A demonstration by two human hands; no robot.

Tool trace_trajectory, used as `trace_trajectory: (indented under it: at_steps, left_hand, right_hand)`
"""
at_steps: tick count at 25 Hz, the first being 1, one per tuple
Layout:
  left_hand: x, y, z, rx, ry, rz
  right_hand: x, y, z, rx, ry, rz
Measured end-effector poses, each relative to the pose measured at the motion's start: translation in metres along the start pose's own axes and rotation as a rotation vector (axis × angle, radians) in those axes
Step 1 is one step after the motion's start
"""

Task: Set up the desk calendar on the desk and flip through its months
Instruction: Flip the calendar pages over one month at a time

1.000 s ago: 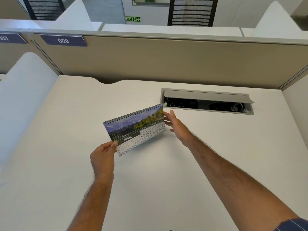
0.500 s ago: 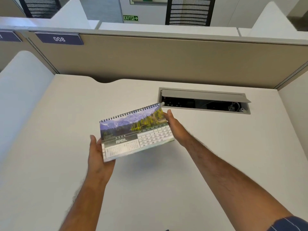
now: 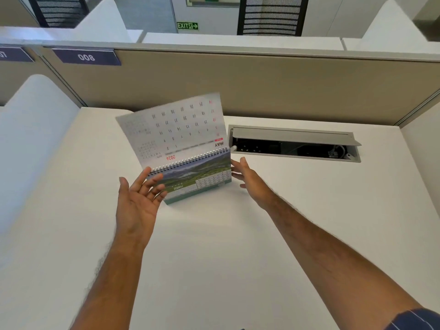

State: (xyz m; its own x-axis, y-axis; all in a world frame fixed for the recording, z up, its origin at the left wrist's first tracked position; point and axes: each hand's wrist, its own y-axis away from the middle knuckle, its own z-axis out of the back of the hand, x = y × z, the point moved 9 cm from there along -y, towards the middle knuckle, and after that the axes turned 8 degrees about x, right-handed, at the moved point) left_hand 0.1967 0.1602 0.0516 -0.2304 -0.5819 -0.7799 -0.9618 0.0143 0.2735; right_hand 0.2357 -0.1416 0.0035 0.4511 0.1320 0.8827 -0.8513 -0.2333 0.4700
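Note:
A spiral-bound desk calendar (image 3: 198, 178) stands on the white desk (image 3: 226, 253), its front face showing a green landscape and MAY. One loose page (image 3: 176, 126) is swung up above the spiral, its back showing an upside-down MAY 2026 grid. My left hand (image 3: 138, 201) is palm up with fingers spread, fingertips at the left end of the spiral, gripping nothing. My right hand (image 3: 252, 182) has its fingers apart at the calendar's right edge; I cannot tell whether they touch it.
An open grey cable hatch (image 3: 294, 144) with sockets and wires sits in the desk just right of the calendar. A beige partition (image 3: 273, 86) closes the back, and a white rounded divider (image 3: 31, 134) bounds the left side.
The calendar went from held tilted in both hands, showing APRIL, to standing on the desk. The April page has flipped up over the spiral, MAY now shows, and my left hand has opened.

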Motion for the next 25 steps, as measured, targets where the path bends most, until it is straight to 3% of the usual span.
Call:
trace_trajectory:
  at_steps: [5,8,11,20,25]
  left_hand:
    - [0.002,0.002,0.026,-0.146,-0.017,-0.104]
    - [0.022,0.009,0.038,-0.319,-0.419,-0.030]
    - [0.057,0.012,0.028,-0.225,-0.627,0.130]
    - [0.051,0.036,0.035,-0.467,-0.877,0.056]
    - [0.042,0.039,0.051,-0.559,-0.754,0.008]
  right_hand:
    - [-0.002,-0.002,0.000,-0.002,-0.013,-0.002]
    - [-0.002,-0.001,0.000,-0.008,-0.012,-0.009]
    - [-0.002,0.000,0.000,-0.015,-0.008,-0.011]
    - [-0.002,0.000,0.001,-0.020,0.010,-0.005]
    - [-0.002,0.000,0.001,-0.015,0.034,0.007]
